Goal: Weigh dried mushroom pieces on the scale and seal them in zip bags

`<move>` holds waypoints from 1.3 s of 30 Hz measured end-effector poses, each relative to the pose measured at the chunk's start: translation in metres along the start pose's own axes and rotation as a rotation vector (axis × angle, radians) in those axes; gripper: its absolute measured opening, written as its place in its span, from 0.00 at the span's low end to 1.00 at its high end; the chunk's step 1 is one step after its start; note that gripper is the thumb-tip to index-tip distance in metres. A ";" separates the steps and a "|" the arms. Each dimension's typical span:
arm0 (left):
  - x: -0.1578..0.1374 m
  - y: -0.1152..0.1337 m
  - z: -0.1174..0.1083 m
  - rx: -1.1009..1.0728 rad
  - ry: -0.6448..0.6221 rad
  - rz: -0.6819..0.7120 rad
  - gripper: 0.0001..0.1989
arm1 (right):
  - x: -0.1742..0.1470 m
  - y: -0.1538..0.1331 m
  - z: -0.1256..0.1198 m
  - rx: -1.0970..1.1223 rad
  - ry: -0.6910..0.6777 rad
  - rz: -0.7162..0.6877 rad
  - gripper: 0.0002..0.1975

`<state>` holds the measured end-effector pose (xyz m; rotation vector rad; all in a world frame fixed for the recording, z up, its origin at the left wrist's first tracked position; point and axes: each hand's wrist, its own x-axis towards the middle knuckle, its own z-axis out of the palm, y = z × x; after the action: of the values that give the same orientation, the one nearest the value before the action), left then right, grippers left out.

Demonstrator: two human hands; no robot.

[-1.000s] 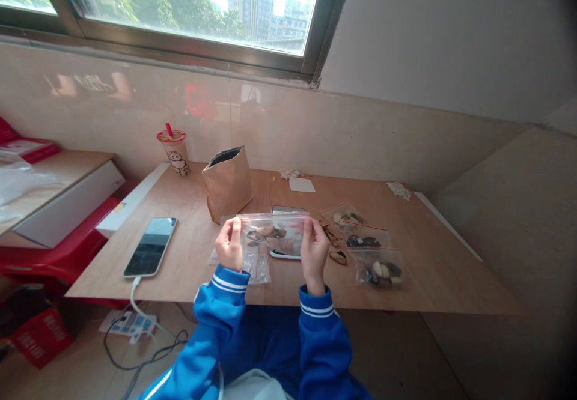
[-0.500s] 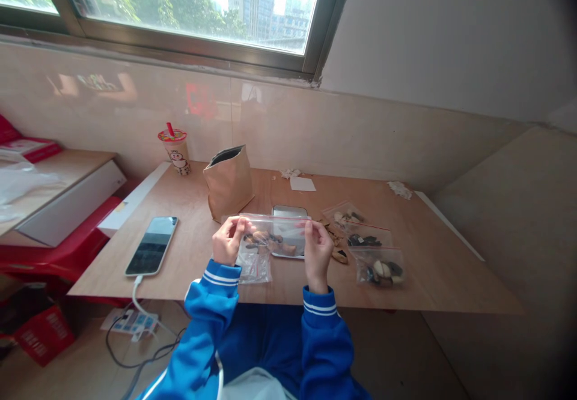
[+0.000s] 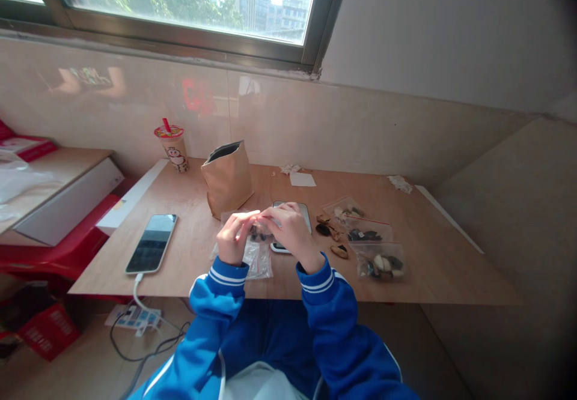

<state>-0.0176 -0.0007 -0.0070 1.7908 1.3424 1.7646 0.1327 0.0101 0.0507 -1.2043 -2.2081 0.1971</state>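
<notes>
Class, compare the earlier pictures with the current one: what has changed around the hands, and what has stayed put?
The right hand has moved left, away from the upper right corner of the plastic bag, and is now close beside the left hand, which still holds the bag's left end. The paper bag, drink cup and phone stayed where they were.

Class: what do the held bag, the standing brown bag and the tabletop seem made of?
Held bag: probably thin, glossy plastic, since it looks see-through. Brown bag: likely matt paper outside, judging by its creased, plain surface. Tabletop: apparently wood or veneer, fairly smooth, with faint grain.
</notes>
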 end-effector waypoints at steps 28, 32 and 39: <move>-0.003 -0.005 -0.005 -0.146 0.078 -0.253 0.09 | 0.002 -0.004 0.032 -0.042 0.196 -0.076 0.17; -0.004 -0.004 -0.007 -0.116 0.105 -0.272 0.10 | -0.001 0.002 0.028 0.033 0.093 -0.068 0.14; -0.005 -0.002 -0.006 -0.222 0.143 -0.340 0.12 | -0.001 0.006 0.029 -0.026 0.066 -0.045 0.13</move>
<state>-0.0227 -0.0061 -0.0104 1.2583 1.3475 1.7940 0.1209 0.0175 0.0250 -1.1578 -2.1843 0.1086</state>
